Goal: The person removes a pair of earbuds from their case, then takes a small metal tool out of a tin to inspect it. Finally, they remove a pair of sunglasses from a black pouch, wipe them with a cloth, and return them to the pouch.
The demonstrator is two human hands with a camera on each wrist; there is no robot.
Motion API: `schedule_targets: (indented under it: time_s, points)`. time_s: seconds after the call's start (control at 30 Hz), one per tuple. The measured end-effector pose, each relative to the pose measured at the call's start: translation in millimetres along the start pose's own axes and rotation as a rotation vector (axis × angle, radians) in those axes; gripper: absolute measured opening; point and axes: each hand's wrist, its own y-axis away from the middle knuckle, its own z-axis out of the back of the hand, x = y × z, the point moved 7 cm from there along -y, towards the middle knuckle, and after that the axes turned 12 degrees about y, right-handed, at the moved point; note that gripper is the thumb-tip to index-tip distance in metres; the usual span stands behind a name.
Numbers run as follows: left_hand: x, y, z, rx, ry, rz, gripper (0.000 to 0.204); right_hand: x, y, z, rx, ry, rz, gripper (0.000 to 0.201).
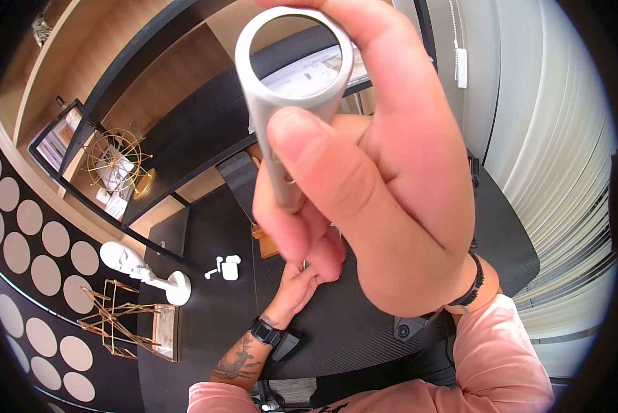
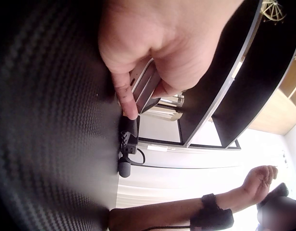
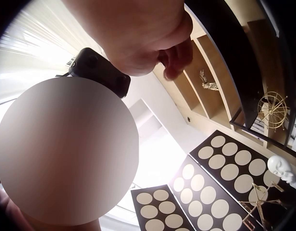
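Close to the head camera, my right hand [image 1: 398, 172] grips a silver handle with a round open ring [image 1: 259, 89] at its top; the thumb lies against its neck. Through the ring, part of the background shows. Lower down, my left hand [image 1: 298, 289] is at the black table, its fingertips partly hidden behind the right hand. In the left wrist view, the left hand [image 2: 157, 43] pinches a grey metal piece [image 2: 147, 86] between thumb and fingers at the table surface. In the right wrist view, the right hand [image 3: 148, 38] has curled fingers; the handle is hidden.
On the black table [image 1: 209, 316] are white earbuds with their case [image 1: 230, 268], a white head figure [image 1: 178, 288] and a gold folding frame [image 1: 119, 320]. A shelf holds a gold wheel ornament [image 1: 116, 157]. A black microphone-like item [image 2: 125, 168] is beyond the left hand.
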Motion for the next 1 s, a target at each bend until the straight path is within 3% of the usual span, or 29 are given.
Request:
schedule_targets:
  time_s: [0.07, 1.0]
  points:
    - [3.4, -0.4, 7.5, -0.055, -0.003, -0.034, 0.045, 0.3, -0.5, 2.4, -0.001, 0.001, -0.002, 0.080]
    - [-2.2, 1.0, -2.4, -0.053, 0.005, -0.046, 0.049, -2.8, -5.4, -3.4, -0.030, 0.012, -0.029, 0.079]
